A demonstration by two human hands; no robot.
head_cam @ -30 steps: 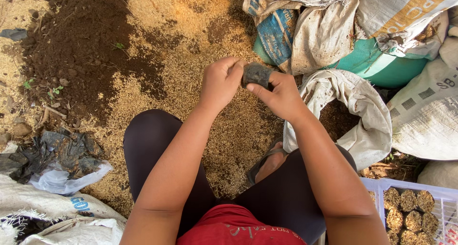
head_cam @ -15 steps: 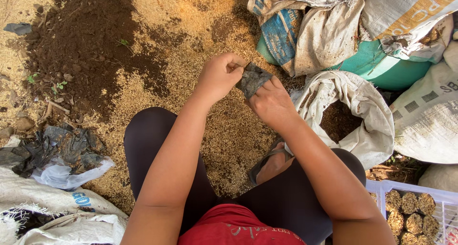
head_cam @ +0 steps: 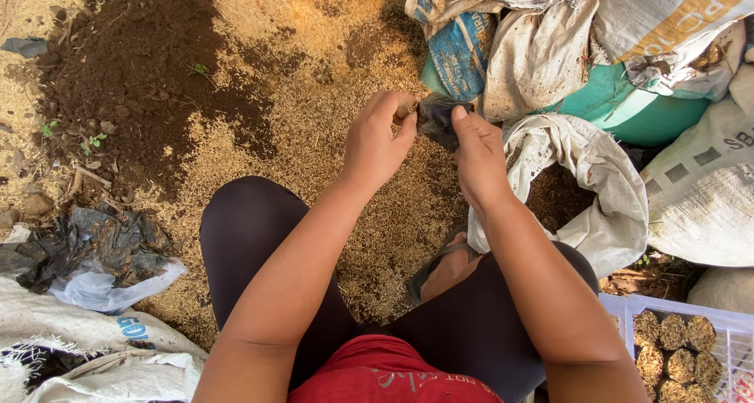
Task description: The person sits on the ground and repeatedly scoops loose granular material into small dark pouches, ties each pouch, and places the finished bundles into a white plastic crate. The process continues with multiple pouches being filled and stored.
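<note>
**Husk-strewn ground, sacks, two hands on a small dark pouch**

Ground: bare earth under a wide spread of tan husks, with a dark soil patch at upper left.

Sacks: heap of woven sacks at upper right, white, grey and teal; one open white sack just beside the right forearm, mouth rolled down, dark fill inside.

Lower left: crumpled black plastic and more white sacking.

Lower right corner: pale crate holding round husk-coloured plugs in rows.

Small dark pouch: soft, black, held above the husks between both hands, in front of the knees.

Left hand: fingers curled, thumb and fingertips pinching the left edge of the pouch.

Right hand: closed round the pouch from the right, thumb laid over its top.
</note>
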